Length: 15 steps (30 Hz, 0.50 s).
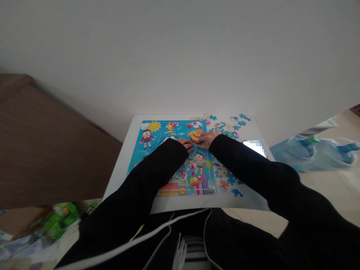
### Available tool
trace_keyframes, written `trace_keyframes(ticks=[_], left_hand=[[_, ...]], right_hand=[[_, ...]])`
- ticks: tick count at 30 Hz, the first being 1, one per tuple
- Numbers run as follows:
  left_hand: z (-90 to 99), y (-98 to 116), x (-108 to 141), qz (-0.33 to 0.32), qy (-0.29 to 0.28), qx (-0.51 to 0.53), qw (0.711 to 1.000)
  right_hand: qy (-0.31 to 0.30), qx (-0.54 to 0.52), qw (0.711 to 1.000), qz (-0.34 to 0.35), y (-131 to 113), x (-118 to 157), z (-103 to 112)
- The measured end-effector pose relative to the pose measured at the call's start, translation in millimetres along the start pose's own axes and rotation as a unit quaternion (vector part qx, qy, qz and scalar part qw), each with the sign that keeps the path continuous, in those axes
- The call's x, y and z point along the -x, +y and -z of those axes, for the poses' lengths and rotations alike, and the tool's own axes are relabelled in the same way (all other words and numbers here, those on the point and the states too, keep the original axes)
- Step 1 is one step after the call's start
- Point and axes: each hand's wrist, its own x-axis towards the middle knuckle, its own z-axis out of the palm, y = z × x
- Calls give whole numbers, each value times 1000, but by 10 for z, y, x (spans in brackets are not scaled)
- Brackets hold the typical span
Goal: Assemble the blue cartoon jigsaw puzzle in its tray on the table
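A colourful cartoon jigsaw puzzle point(171, 159) with a blue background lies on a white table point(119, 180). My left hand point(185, 144) and my right hand point(206, 139) rest on its upper middle, fingertips close together near a figure in a yellow shirt point(196, 135). No loose piece shows in either hand. Blue and white loose puzzle pieces point(226, 127) are scattered beyond the board at the far right, and more point(228, 182) lie to its lower right.
A phone with a bright screen point(254, 147) lies near the table's right edge. Past that edge sits a blue-tinted plastic bag point(315, 153). A brown wooden surface point(56, 142) stands to the left, and a green packet point(62, 219) lies low at left.
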Motion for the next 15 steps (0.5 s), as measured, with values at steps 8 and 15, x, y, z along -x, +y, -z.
trace_keyframes(ticks=[8, 15], left_hand=[[-30, -7, 42, -7, -14, 2, 1000], [-20, -3, 50, 2, -20, -3, 1000]], right_hand=[[-15, -23, 1000, 4, 107, 11, -51], [-32, -40, 999, -5, 110, 29, -30]])
